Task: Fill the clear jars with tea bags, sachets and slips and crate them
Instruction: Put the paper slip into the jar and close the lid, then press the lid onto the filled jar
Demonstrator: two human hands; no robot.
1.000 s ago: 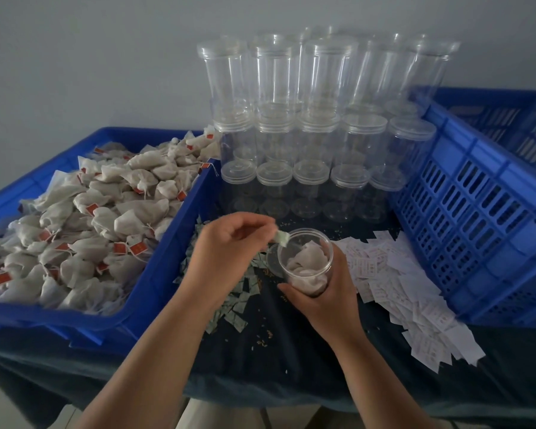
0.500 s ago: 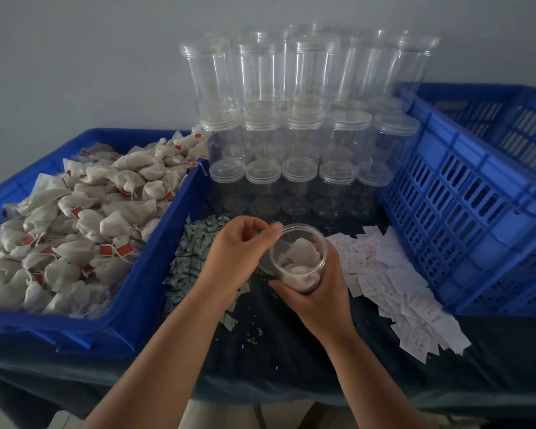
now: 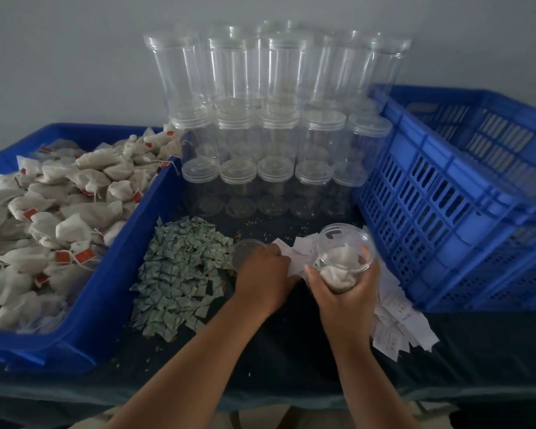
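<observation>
My right hand grips an open clear jar holding white tea bags, tilted toward me above the dark tablecloth. My left hand reaches down just left of the jar, its fingertips pinching a white slip at the edge of the slip pile. The jar's clear lid lies flat behind my left hand. Green sachets are heaped to the left. Tea bags with red tags fill the blue tray at far left.
Several empty lidded jars are stacked in tiers at the back against the wall. A tall slotted blue crate stands at the right, touching the slip pile. The dark cloth covers the table's near edge.
My left hand left the jar's mouth, where it held a sachet, and moved down to the white slips. My right hand shifted the jar to the right and tilted it.
</observation>
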